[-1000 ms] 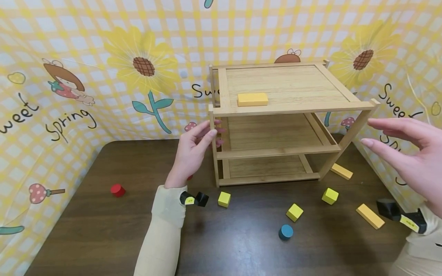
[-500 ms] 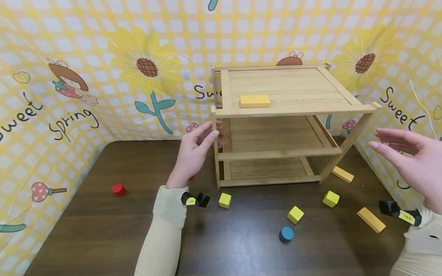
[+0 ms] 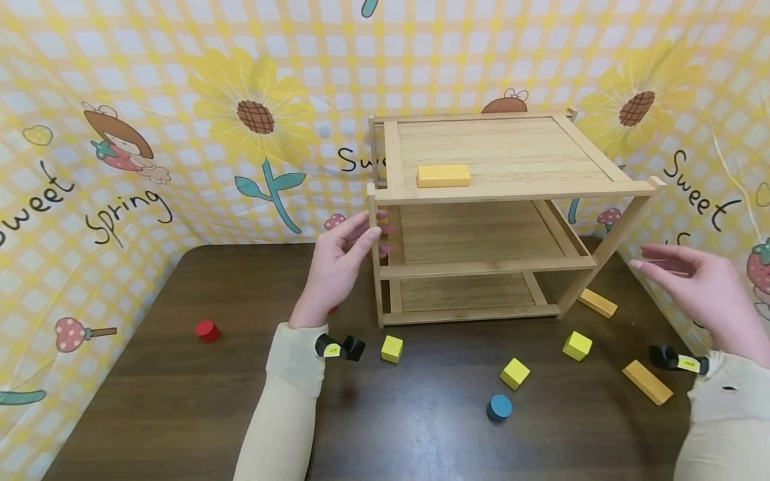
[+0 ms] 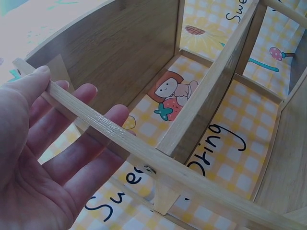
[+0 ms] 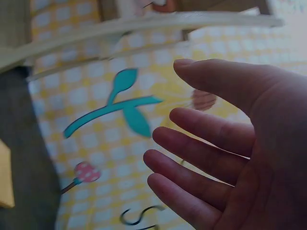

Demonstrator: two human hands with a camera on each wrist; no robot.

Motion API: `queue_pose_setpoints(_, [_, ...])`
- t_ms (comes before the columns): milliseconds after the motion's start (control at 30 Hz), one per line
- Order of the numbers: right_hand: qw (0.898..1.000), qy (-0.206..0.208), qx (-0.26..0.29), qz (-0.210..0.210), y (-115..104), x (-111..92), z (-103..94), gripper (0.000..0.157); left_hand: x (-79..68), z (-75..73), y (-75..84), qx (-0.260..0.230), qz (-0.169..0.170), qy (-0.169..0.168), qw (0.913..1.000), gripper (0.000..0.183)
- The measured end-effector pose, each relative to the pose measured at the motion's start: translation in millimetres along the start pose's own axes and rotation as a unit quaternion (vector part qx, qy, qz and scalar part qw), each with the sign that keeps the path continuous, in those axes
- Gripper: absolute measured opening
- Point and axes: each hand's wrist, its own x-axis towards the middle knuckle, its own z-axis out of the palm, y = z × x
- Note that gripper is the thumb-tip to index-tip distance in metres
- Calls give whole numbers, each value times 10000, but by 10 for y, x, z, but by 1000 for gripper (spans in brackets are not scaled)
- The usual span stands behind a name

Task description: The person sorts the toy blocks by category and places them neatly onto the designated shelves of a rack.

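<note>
A three-tier wooden shelf point(image 3: 487, 267) stands on the table. My left hand point(image 3: 333, 260) holds its front left post; in the left wrist view the thumb lies on the post point(image 4: 103, 125) and the fingers reach behind it. On the top board, near the front left, lies a yellow-orange rectangular block point(image 3: 443, 176). My right hand point(image 3: 698, 280) is off to the right of the shelf, apart from it, fingers loosely bent with nothing in them. Below that hand lies an orange rectangular block point(image 3: 647, 382).
In front of the shelf are yellow cubes point(image 3: 392, 349), point(image 3: 515, 373), point(image 3: 577, 345) and a blue cylinder point(image 3: 499, 408). A red cylinder point(image 3: 207, 331) stands at the left. Another orange block point(image 3: 598, 302) lies by the shelf's right side. Checkered cloth point(image 3: 337, 80) hangs behind and at both sides.
My right hand has come down and drawn back a little on the right side. The left hand stays at the post, and the shelf and blocks keep their places.
</note>
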Motion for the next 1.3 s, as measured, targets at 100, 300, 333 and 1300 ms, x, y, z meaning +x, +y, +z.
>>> queue_pose_setpoints(100, [9990, -330, -200, 210, 87, 45, 58, 68, 3, 2, -4, -98, -4, 9, 10000, 30])
queue_pose_setpoints(300, [9958, -851, -309, 129, 262, 120, 204, 74, -2, 3, 2, -55, 40, 4, 10000, 30])
queue_pose_setpoints(333, [9951, -912, -359, 93, 292, 130, 227, 74, -2, 4, 2, -49, 47, -5, 10000, 30])
queue_pose_setpoints(1300, [9608, -2393, -1359, -328, 656, 509, 438, 54, -7, -6, -1, 149, 34, -55, 9999, 32])
